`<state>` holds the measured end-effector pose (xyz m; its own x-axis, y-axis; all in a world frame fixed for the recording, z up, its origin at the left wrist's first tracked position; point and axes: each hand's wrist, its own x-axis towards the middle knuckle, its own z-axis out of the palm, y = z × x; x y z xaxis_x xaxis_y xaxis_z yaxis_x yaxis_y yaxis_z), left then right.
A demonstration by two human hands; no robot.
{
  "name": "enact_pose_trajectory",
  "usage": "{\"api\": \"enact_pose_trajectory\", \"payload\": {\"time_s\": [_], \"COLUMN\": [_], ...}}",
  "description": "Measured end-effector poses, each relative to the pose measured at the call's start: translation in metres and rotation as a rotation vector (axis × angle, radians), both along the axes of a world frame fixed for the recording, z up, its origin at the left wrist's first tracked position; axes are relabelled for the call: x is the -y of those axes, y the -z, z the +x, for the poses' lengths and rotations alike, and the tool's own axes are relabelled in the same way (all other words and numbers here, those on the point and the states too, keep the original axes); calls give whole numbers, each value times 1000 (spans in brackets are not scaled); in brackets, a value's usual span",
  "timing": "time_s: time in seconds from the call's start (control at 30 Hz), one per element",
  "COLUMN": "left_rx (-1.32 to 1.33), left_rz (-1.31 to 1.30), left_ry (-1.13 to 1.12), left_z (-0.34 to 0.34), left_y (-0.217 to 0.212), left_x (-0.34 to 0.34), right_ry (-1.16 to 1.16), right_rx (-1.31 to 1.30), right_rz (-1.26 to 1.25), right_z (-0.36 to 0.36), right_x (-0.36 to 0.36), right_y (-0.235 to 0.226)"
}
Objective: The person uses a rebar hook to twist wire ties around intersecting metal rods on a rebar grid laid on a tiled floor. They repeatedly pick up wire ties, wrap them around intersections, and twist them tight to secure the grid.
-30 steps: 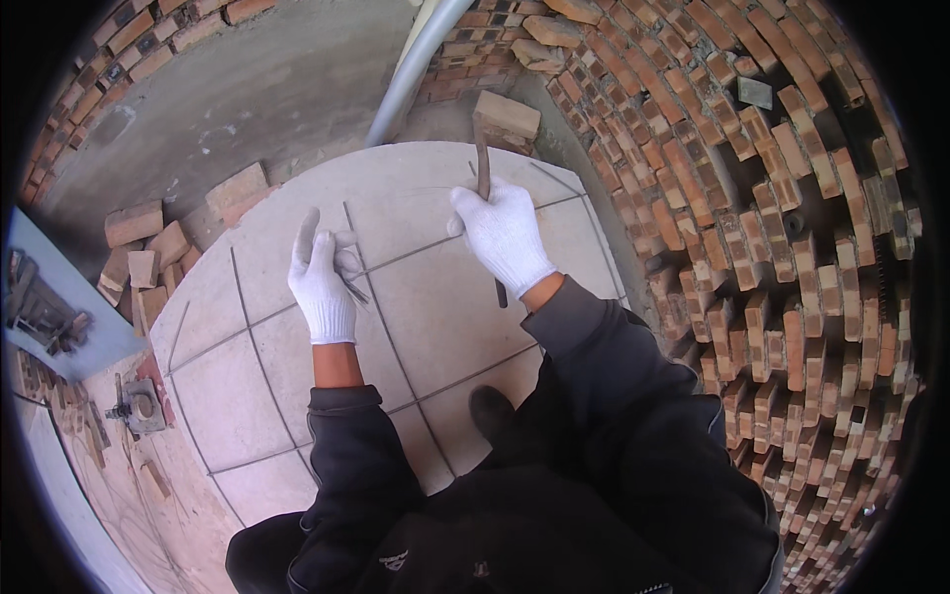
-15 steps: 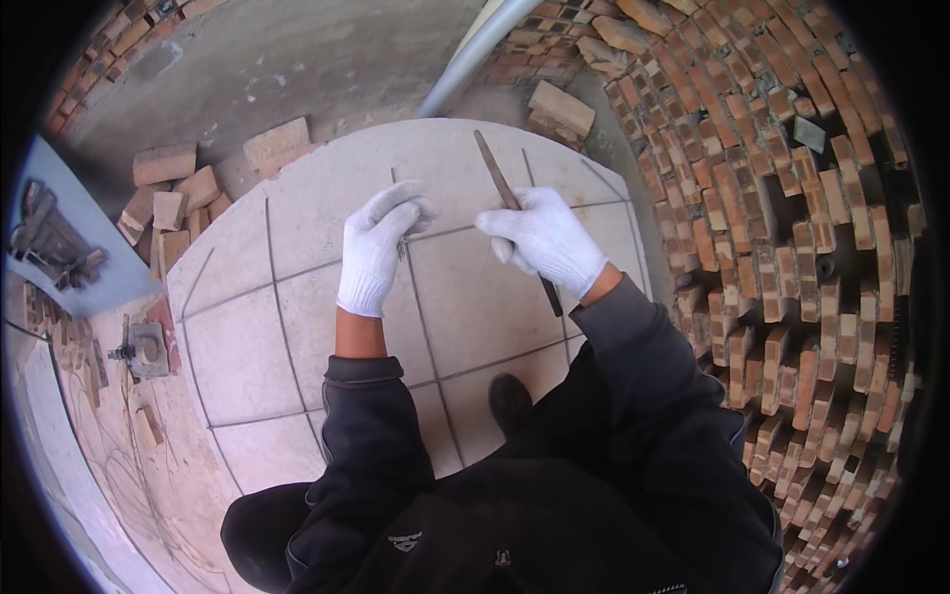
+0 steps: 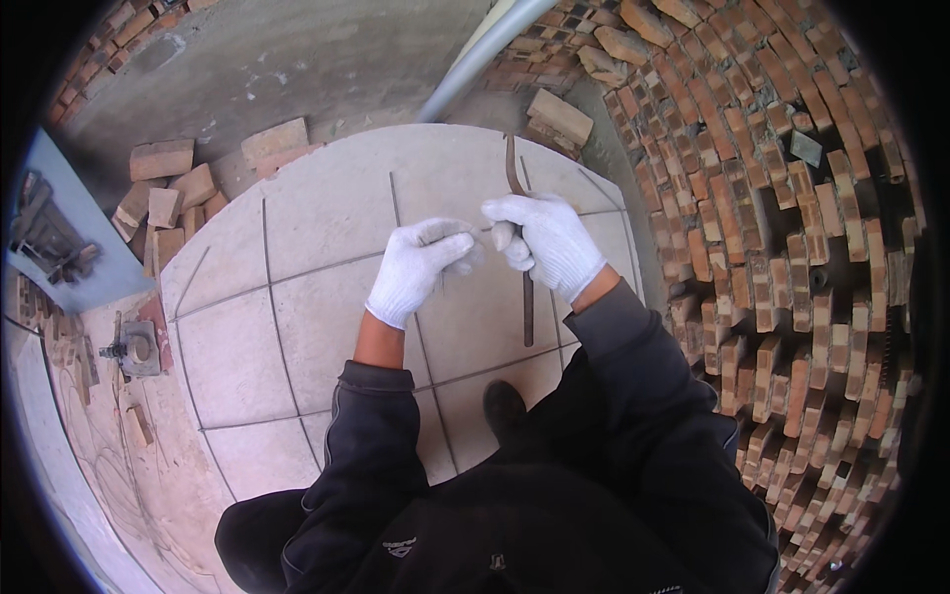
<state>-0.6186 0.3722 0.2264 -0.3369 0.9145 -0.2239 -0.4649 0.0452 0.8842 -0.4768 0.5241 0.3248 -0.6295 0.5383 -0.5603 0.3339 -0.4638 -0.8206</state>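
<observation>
My left hand point(image 3: 421, 263), in a white knit glove, is closed in a pinch. Thin wire point(image 3: 442, 284) pokes out under its fingers; how many strands is too small to tell. Just to the right, my gloved right hand point(image 3: 550, 238) has its fingers wrapped around a long dark metal rod point(image 3: 527, 312). The rod's far end curves, and its straight end points toward me. Thumb and fingertips of the right hand come close to the left fingertips. Beneath both hands lies a grid of steel bars point(image 3: 426, 346) over a pale rounded slab point(image 3: 336, 218).
Loose bricks point(image 3: 163, 158) are heaped beyond the slab at the left, with more point(image 3: 559, 116) at the far right. A stacked brick wall point(image 3: 792, 267) rises on the right. A grey pipe point(image 3: 485, 59) slants at the back. My shoe point(image 3: 505, 406) rests on the slab.
My left hand has moved right and slightly nearer me, closing in on the right hand. The rod has turned more upright in my right grip and slid toward me.
</observation>
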Motion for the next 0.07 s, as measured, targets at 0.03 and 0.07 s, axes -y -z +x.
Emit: {"api": "enact_pose_trajectory", "payload": {"time_s": [0.03, 0.07], "left_rx": [12, 24], "left_rz": [-4, -9], "left_ry": [13, 26], "left_z": [1, 1], "left_y": [-1, -2], "left_x": [-1, -2], "right_ry": [21, 42], "right_rx": [-10, -20], "right_rz": [1, 2], "right_z": [0, 0], "right_x": [-1, -2], "right_y": [2, 5]}}
